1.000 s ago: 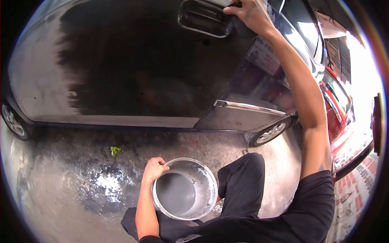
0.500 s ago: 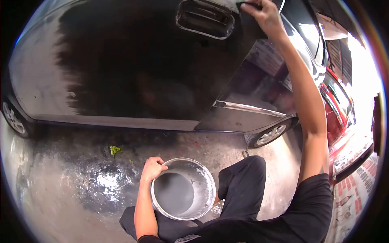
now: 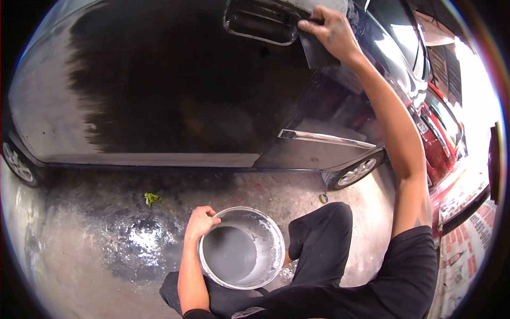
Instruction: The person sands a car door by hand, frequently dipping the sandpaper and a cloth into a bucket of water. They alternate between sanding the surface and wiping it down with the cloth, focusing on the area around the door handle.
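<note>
My left hand [image 3: 201, 221] grips the rim of a bucket [image 3: 271, 252] resting by my legs, with grey, cloudy liquid [image 3: 229, 255] inside. High on the right, my right hand [image 3: 336, 37] pinches a dark sheet of sandpaper [image 3: 316, 53], which hangs down against the car's side. It is just right of the recessed door handle [image 3: 260, 22]. The car door [image 3: 175, 95] looks wet and dark over its middle, while dull grey shows along its left side and lower edge.
Under the car lies a wet concrete floor [image 3: 79, 223] bearing a yellow-green scrap [image 3: 151, 199] and a small roll of tape [image 3: 323, 198]. Wheels [image 3: 358, 173] show at both ends. A red vehicle [image 3: 438, 143] stands on the right, beside a printed banner [image 3: 470, 250].
My right hand has moved down and slightly left, and more of the sandpaper now shows below it. My left hand stays on the bucket rim. The view has shifted slightly.
</note>
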The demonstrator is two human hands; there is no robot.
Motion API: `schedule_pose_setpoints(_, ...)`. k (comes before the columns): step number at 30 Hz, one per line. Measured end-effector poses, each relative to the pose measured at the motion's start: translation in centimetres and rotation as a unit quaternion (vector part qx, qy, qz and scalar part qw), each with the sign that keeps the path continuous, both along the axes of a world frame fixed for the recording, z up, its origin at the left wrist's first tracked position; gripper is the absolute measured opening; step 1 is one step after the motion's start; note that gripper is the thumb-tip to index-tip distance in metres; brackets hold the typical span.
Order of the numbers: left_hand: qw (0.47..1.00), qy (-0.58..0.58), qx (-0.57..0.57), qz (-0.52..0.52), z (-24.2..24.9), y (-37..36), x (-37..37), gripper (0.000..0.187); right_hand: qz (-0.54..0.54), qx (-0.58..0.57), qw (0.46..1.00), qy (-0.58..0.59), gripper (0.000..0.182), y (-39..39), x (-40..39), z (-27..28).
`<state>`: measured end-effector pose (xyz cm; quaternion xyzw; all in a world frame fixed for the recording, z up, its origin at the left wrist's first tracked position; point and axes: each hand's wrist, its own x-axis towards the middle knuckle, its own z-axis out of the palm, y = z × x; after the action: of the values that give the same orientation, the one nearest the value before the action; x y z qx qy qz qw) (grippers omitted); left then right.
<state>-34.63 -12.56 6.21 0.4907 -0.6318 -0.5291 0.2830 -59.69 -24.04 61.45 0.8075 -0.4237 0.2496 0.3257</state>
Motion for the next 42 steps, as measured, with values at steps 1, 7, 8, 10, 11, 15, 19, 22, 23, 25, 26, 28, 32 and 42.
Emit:
schedule_pose_setpoints(1,1.0,0.0,-0.004,0.002,0.1,-0.1,0.1,0.031,0.011,0.016,0.999,-0.041,0.041,0.3,0.0,-0.8)
schedule_pose_setpoints(7,1.0,-0.005,-0.02,0.006,-0.1,0.1,0.0,0.031,0.035,-0.04,0.999,-0.004,0.029,0.6,3.0,0.7)
schedule_pose_setpoints(8,1.0,-0.006,-0.02,0.005,-0.1,0.3,0.1,0.031,0.08,-0.017,0.996,-0.037,0.03,0.5,2.9,0.6)
schedule_pose_setpoints(10,1.0,-0.008,-0.005,0.007,0.0,0.1,0.0,0.031,0.04,-0.02,0.998,-0.037,0.029,1.0,1.8,-0.6)
schedule_pose_setpoints(11,1.0,-0.004,-0.005,0.014,-0.3,0.2,0.1,0.031,0.015,-0.003,0.999,-0.041,0.03,1.3,2.4,-0.4)
schedule_pose_setpoints(15,1.0,0.007,-0.001,0.01,0.0,0.1,0.0,0.028,0.012,-0.028,0.999,-0.022,0.03,0.6,3.3,0.5)
schedule_pose_setpoints(19,1.0,0.012,-0.004,0.013,0.4,0.3,0.2,0.027,0.018,0.056,0.995,-0.079,0.039,-0.5,0.5,-0.2)
schedule_pose_setpoints(22,1.0,0.01,-0.012,0.013,-0.4,0.1,0.0,0.027,0.077,-0.054,0.995,0.039,0.039,-1.9,1.8,1.5)
schedule_pose_setpoints(23,1.0,0.008,-0.012,0.013,-0.2,0.0,0.0,0.027,0.084,-0.054,0.994,0.033,0.037,-1.6,2.2,1.3)
schedule_pose_setpoints(25,1.0,0.0,0.004,0.004,0.2,0.1,0.1,0.031,0.049,-0.037,0.998,-0.003,0.036,-1.1,0.6,-0.4)
schedule_pose_setpoints(26,1.0,0.001,0.003,0.006,0.2,0.0,0.1,0.031,0.021,-0.023,0.999,-0.034,0.035,-0.8,0.7,-1.0)
schedule_pose_setpoints(28,1.0,0.001,0.007,0.007,0.0,0.1,0.2,0.031,0.015,0.034,0.996,-0.082,0.034,-0.3,1.3,-1.0)
schedule_pose_setpoints(32,1.0,-0.002,0.0,-0.002,-0.1,-0.1,0.0,0.033,0.007,-0.022,0.999,-0.035,0.03,1.0,4.1,0.4)
schedule_pose_setpoints(42,1.0,-0.011,0.001,0.005,0.4,0.4,0.3,0.032,0.051,0.004,0.995,0.088,0.028,0.1,6.7,3.1)
